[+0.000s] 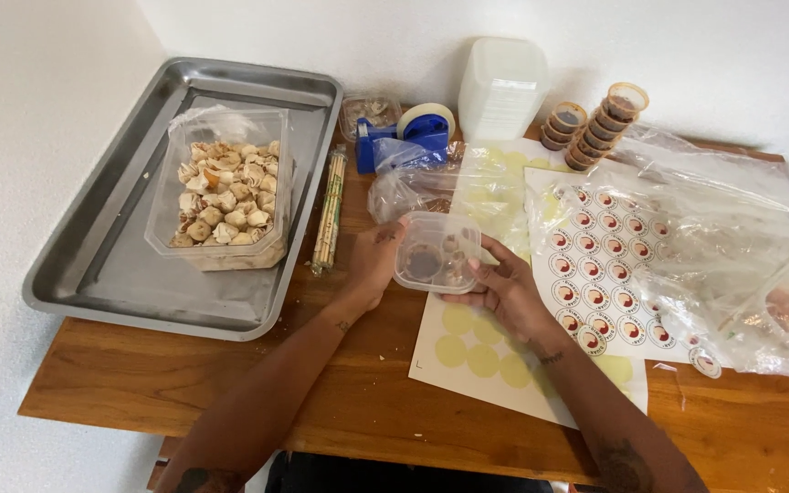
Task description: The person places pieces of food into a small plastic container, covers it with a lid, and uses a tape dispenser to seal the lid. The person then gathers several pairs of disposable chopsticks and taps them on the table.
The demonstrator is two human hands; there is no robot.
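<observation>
A small clear plastic container [436,248] with a lid is held between both hands above the wooden table [230,402]. Inside it I see a dark sauce cup and some pale dumpling pieces. My left hand [372,265] grips its left side. My right hand [504,290] holds the right and lower edge, thumb on the rim. Under the hands lies a sticker sheet [486,361] with pale yellow empty circles.
A metal tray [102,265] at the left holds a clear tub of dumplings [226,196]. Wrapped chopsticks [329,210], a blue tape dispenser [404,137], stacked clear containers [502,87], sauce cup stacks [595,128], a round-sticker sheet [600,265] and plastic bags [732,237] crowd the back and right.
</observation>
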